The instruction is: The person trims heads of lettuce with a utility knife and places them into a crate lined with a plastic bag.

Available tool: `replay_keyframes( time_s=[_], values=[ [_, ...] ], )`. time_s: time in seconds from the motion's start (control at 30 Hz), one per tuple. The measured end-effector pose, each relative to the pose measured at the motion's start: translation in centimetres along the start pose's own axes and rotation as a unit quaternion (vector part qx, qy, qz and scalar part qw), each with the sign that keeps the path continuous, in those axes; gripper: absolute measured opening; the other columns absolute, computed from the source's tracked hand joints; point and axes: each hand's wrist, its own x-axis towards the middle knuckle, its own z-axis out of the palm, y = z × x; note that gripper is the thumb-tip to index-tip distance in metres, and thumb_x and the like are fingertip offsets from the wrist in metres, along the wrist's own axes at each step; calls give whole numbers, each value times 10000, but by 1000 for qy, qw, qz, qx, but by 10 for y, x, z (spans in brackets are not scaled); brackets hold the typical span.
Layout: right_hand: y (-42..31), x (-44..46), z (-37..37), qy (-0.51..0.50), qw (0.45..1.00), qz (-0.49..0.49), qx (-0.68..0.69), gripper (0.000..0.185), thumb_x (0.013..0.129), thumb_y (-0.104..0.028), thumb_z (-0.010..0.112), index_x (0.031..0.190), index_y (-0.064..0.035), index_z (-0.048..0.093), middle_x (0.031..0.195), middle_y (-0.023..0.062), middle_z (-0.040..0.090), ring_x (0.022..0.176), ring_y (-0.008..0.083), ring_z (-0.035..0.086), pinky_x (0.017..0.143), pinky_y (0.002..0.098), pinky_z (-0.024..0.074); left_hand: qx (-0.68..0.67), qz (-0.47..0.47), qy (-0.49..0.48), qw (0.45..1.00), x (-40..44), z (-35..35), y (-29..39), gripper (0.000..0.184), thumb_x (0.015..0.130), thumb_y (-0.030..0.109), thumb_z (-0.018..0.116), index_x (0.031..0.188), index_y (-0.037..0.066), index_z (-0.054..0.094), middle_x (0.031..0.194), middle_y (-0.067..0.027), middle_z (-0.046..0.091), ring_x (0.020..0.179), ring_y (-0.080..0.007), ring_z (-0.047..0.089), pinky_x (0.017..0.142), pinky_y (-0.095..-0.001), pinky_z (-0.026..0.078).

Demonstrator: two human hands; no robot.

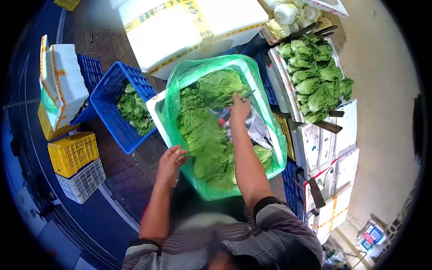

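A white foam box [155, 105] lined with a thin green plastic bag [210, 191] stands before me, holding leafy green lettuce [202, 148]. My right hand [240, 109] reaches into it, fingers bent and closed at the edge of a lettuce head [220, 87] at the far side. Beside that hand is a small red thing [221, 121], too blurred to name. Crumpled printed paper [254, 128] lies under the hand. My left hand [172, 163] hovers by the box's near left rim, its fingers loosely curled and apart, with nothing seen in them.
Left of the box, a blue crate [105, 105] contains loose leaves. Yellow [74, 153] and white crates [83, 180] are stacked farther left. A large taped foam box [189, 31] stands beyond. More lettuce [315, 76] lies at right, above several foam boxes [335, 180].
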Motion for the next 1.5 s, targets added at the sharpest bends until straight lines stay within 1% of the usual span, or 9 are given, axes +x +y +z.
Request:
replay_keyframes(
  time_s=[0.23, 0.5, 0.7, 0.87, 0.9, 1.03, 1.13, 1.17, 1.5],
  values=[
    [-4, -48, 0, -7, 985, -168, -22, 677, 821, -133, 784, 1351, 20, 391, 1214, 175, 565, 1117, 221, 542, 937, 326, 461, 18, 1, -20, 1000, 8, 13, 11, 484, 972, 307, 625, 1319, -3, 491, 1135, -138, 658, 946, -249, 678, 860, -377, 537],
    [-62, -51, -17, -86, 965, -170, -179, 277, 875, -216, 740, 1064, -36, 648, 765, -17, 580, 667, 84, 466, 618, 278, 418, 49, 26, -73, 996, 45, 44, 35, 491, 990, 323, 591, 1332, -12, 482, 1133, -133, 655, 943, -244, 680, 842, -374, 547],
    [-56, -84, -26, -128, 944, -240, -186, 298, 844, -161, 761, 1081, -29, 636, 811, 36, 607, 648, 114, 521, 603, 267, 445, -22, -43, -109, 993, 81, 58, 54, 625, 972, 458, 599, 1400, 42, 415, 1156, -155, 665, 1002, -280, 663, 848, -447, 535],
    [-75, -129, -56, -241, 816, -478, -219, 373, 800, -19, 765, 1140, -33, 613, 913, 99, 645, 639, 153, 588, 589, 272, 476, -96, -95, -206, 969, 53, 86, 88, 838, 943, 589, 570, 1511, 59, 255, 1259, -166, 640, 1132, -398, 617, 946, -542, 502],
    [-76, -135, -62, -278, 791, -500, -216, 389, 798, -19, 766, 1153, -37, 610, 986, 111, 651, 639, 160, 589, 595, 269, 480, -152, -86, -134, 975, 35, 104, 98, 661, 990, 537, 509, 1409, 28, 467, 1366, -161, 570, 1210, -350, 571, 1032, -553, 431],
    [-84, -159, -65, -344, 720, -554, -238, 443, 812, -57, 774, 1218, -36, 598, 1155, 143, 643, 721, 174, 624, 623, 267, 493, -208, 28, -156, 965, 30, 97, 90, 571, 967, 451, 566, 1386, 68, 501, 1337, -128, 593, 1213, -304, 580, 1048, -490, 448],
    [-100, -178, -59, -339, 787, -457, -236, 469, 851, -131, 766, 1272, -29, 584, 1172, 154, 623, 785, 204, 639, 652, 280, 501, -278, 23, -107, 954, 16, 79, 92, 586, 936, 450, 607, 1376, 76, 512, 1331, -122, 598, 1208, -307, 584, 1048, -487, 449],
    [-112, -189, -59, -339, 816, -380, -274, 515, 839, -146, 744, 1315, -61, 567, 1170, 194, 618, 828, 357, 657, 669, 400, 534, -292, 57, -108, 949, 17, 70, 89, 618, 901, 489, 632, 1364, 93, 529, 1328, -111, 602, 1204, -308, 580, 1044, -502, 443],
    [-84, -247, -8, -462, 728, -357, -359, 682, 913, -245, 677, 1477, -23, 365, 898, 163, 653, 715, 325, 651, 658, 406, 518, -472, 48, -15, 880, -23, 8, 90, 475, 909, 454, 621, 1275, 151, 618, 1292, -89, 630, 1181, -316, 581, 1043, -550, 438]
  ],
)
